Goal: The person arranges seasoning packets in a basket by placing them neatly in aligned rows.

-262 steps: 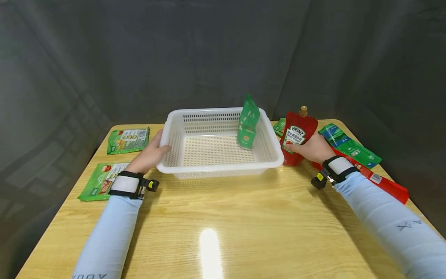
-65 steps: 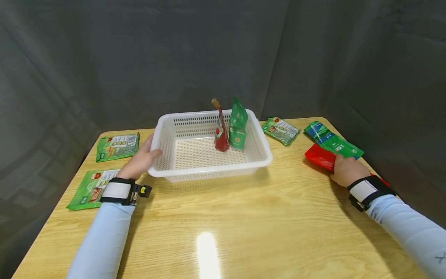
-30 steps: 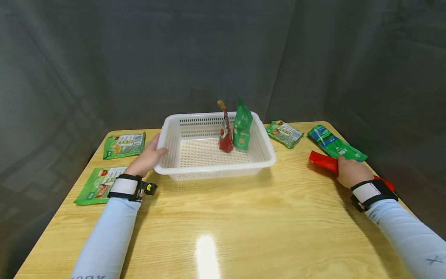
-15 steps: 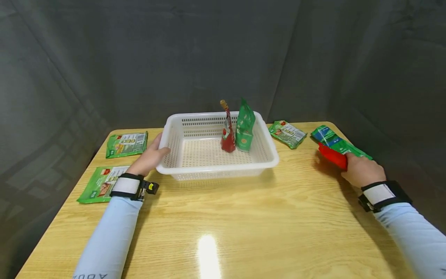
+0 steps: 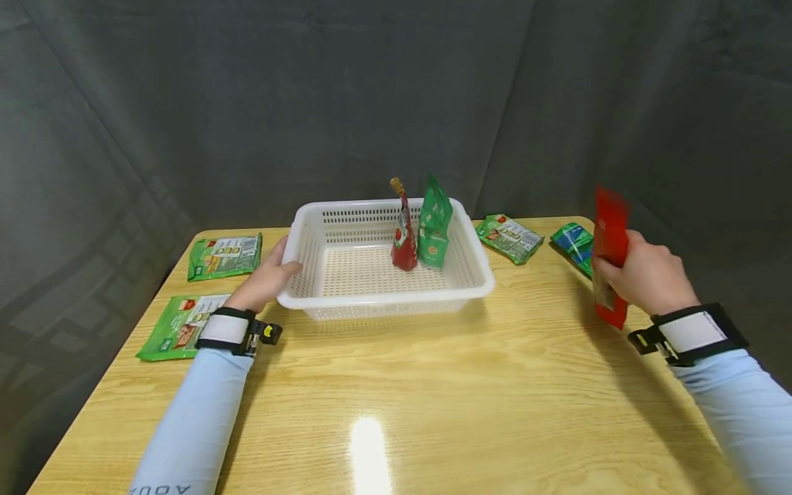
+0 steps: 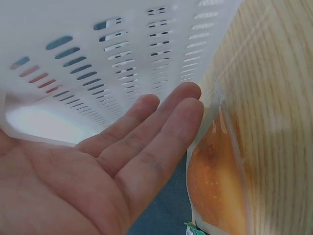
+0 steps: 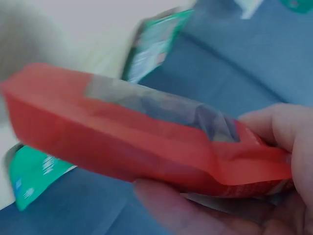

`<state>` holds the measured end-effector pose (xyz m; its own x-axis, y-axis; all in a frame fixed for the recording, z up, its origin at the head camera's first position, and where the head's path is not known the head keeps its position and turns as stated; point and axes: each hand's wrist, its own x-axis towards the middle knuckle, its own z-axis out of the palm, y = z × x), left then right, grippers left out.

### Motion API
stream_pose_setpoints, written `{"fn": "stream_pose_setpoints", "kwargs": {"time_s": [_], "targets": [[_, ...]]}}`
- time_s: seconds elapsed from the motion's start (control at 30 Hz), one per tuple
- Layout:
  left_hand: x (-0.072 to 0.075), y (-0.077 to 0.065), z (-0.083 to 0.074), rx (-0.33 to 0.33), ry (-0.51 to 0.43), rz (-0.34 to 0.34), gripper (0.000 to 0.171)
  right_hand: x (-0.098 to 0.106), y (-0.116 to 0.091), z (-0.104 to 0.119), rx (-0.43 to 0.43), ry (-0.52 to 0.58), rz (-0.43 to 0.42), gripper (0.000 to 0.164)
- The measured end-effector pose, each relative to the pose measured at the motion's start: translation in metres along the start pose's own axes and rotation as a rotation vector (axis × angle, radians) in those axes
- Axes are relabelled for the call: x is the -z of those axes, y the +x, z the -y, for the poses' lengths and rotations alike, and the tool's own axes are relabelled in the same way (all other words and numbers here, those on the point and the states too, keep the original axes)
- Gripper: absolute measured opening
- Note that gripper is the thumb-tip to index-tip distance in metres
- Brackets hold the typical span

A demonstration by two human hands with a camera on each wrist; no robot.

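At the left end of a white perforated basket (image 5: 386, 300), my left hand (image 5: 265, 280) grips the rim, thumb over it. Its fingers (image 6: 156, 147) run along the outer wall in the left wrist view. My right hand (image 5: 654, 276) holds a red packet (image 5: 611, 234) upright above the right side of the table, the packet blurred by motion. A clear window shows in the red packet (image 7: 112, 129) in the right wrist view, with thumb and fingers on either side. Inside the basket stand a red ketchup pouch (image 5: 405, 244) with a gold cap and a green pouch (image 5: 435, 230).
Two green packets, one farther back (image 5: 225, 256) and one nearer (image 5: 185, 330), lie left of the basket. Right of it lies another green packet (image 5: 511, 238). A green-and-blue pouch (image 5: 572, 242) is partly hidden behind the red packet. A dark curtain (image 5: 371, 103) hangs behind the table.
My right hand has lifted the red packet off the table and turned it upright. Earlier, the ketchup pouch went from my right hand into the basket. My left hand stays on the rim.
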<state>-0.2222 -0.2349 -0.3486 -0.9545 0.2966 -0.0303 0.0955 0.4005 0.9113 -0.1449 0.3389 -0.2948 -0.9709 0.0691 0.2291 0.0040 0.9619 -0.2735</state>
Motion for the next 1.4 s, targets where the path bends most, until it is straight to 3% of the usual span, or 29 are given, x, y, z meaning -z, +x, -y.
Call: {"fn": "stream_pose_setpoints", "kwargs": {"time_s": [0.2, 0.53, 0.8, 1.1, 1.4], "targets": [[-0.001, 0.001, 0.001, 0.004, 0.000, -0.005, 0.071, 0.015, 0.002, 0.034, 0.009, 0.100, -0.115, 0.057], [-0.001, 0.001, 0.000, 0.007, 0.001, -0.005, 0.071, 0.033, 0.005, 0.101, 0.200, 0.262, -0.236, 0.050], [0.000, 0.001, 0.001, -0.011, -0.006, 0.002, 0.072, 0.032, 0.015, 0.152, 0.257, 0.487, -0.112, 0.055], [-0.001, -0.001, 0.001, -0.020, -0.018, 0.004, 0.071, 0.011, 0.028, 0.189, 0.284, 0.608, 0.020, 0.056], [-0.001, -0.002, -0.002, -0.006, -0.019, 0.002, 0.071, -0.014, 0.035, 0.228, 0.298, 0.655, 0.160, 0.054]]}}
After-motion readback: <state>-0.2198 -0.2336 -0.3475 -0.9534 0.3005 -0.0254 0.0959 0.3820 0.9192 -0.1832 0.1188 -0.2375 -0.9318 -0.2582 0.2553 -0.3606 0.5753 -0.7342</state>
